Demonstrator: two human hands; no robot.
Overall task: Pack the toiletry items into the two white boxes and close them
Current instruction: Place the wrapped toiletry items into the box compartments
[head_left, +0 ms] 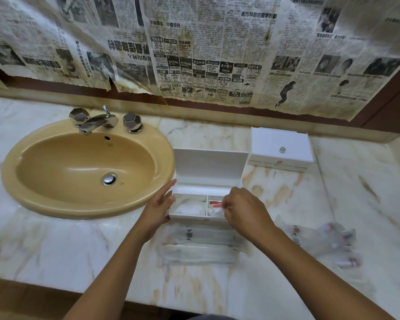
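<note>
A: Where are the boxes?
B: An open white box (208, 181) sits just right of the yellow sink (88, 167), lid up. A closed white box (281, 148) stands behind it to the right.
A: And the hands?
B: The left hand (158, 210) rests flat against the open box's left wall, grip released. The right hand (243, 210) pinches a clear packet (215, 210) in its right compartment. More wrapped packets (201, 245) lie on the desk (56, 245) in front.

open white box (208, 172) – lid upright, two compartments, beside basin | closed white box (281, 148) – countertop's back edge | clear sachets (201, 247) – front edge
</note>
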